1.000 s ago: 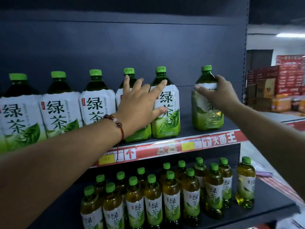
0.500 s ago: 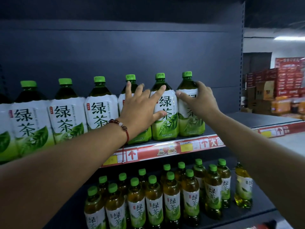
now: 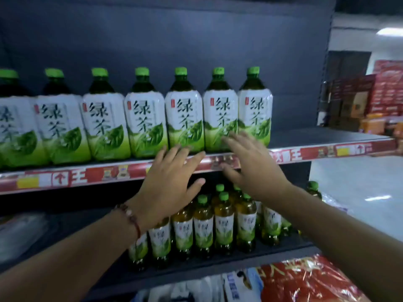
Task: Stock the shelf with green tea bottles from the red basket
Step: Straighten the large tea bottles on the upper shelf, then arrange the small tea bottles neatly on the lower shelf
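Several large green tea bottles with green caps and white-green labels stand in a tight row on the upper shelf (image 3: 316, 136). The rightmost bottle (image 3: 254, 110) touches its neighbour (image 3: 220, 114). My left hand (image 3: 168, 182) hovers in front of the shelf's red price strip, fingers spread, holding nothing. My right hand (image 3: 253, 166) is beside it, fingers apart and blurred, just below the last two bottles, also empty. The red basket is not in view.
Small green tea bottles (image 3: 224, 223) fill the lower shelf behind my wrists. Red and white plastic packages (image 3: 305, 282) lie below at the bottom right. The upper shelf has bare space right of the row. Stacked cartons (image 3: 357, 99) stand in the far right background.
Both hands have let go of the bottles and dropped back below the shelf edge. The rightmost bottle now stands flush in the row. The camera view has shifted right and down.
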